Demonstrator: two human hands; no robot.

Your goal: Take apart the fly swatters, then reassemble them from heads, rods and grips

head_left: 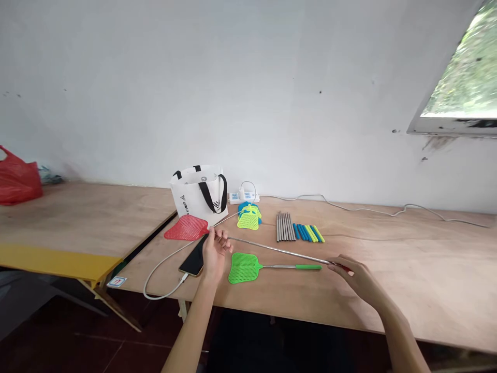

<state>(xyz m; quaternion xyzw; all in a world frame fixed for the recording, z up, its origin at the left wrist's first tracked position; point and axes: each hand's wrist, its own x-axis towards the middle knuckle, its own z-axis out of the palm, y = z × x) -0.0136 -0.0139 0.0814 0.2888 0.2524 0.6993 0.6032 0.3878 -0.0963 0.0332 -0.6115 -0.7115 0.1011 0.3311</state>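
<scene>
Presently, left hand (214,252) pinching red swatter (186,228), right hand (355,277) gripping its handle, tote bag (194,199) print unreadable.

Plywood table (407,269): red swatter (186,228), green swatter (244,268), phone (193,260), tote bag (198,199), metal rods (284,227), coloured grips (308,233).

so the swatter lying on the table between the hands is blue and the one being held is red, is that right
Not quite: what lies on the table between the hands is a green swatter, not a blue one, as the head view shows. The red swatter is held, with the left hand on its rod and the right hand at the handle end.
</scene>
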